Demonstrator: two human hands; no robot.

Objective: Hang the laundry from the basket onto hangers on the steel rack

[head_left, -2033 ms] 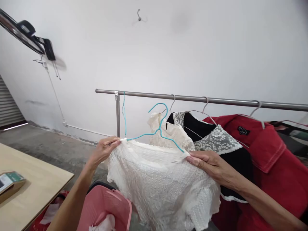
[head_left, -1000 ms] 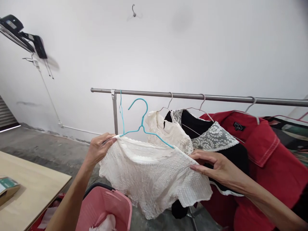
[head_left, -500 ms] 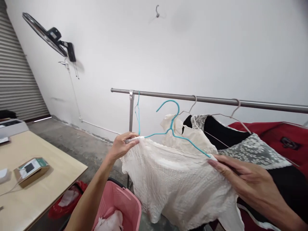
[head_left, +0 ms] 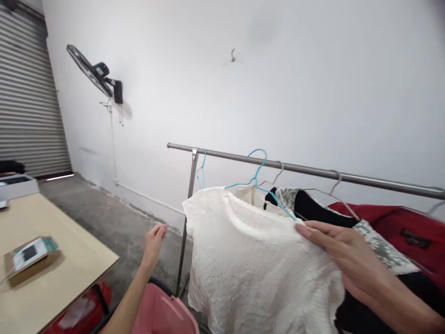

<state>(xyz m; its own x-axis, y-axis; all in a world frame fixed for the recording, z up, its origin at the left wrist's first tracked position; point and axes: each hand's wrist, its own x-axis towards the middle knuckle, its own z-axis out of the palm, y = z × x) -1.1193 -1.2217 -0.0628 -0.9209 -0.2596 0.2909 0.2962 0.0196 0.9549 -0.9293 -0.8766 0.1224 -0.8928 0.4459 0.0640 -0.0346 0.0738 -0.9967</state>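
Note:
A white textured short-sleeved top [head_left: 250, 260] hangs on a turquoise wire hanger [head_left: 256, 178] in front of me. My right hand [head_left: 342, 253] pinches the top's shoulder at the hanger's right end, thumb in front. The hanger's hook overlaps the rail in view; whether it rests on it I cannot tell. To the left of the top, my left hand [head_left: 155, 239] is apart from it, fingers curled closed with nothing visible in them. The hanger's left arm runs into the top's other shoulder, where the cloth hides its end.
The metal clothes rail [head_left: 222, 154] carries another turquoise hanger [head_left: 202, 171], a black garment with patterned trim [head_left: 373, 246] and a red garment [head_left: 378, 222]. Below stands a pink basket [head_left: 163, 311]. At left, a table [head_left: 79, 241] holds a small box [head_left: 31, 260]. A fan [head_left: 93, 74] is wall-mounted.
My left hand has let go of the top's left shoulder and moved down and left. The top now hangs more spread out, its hanger hook nearer the rail. My right hand keeps its pinch.

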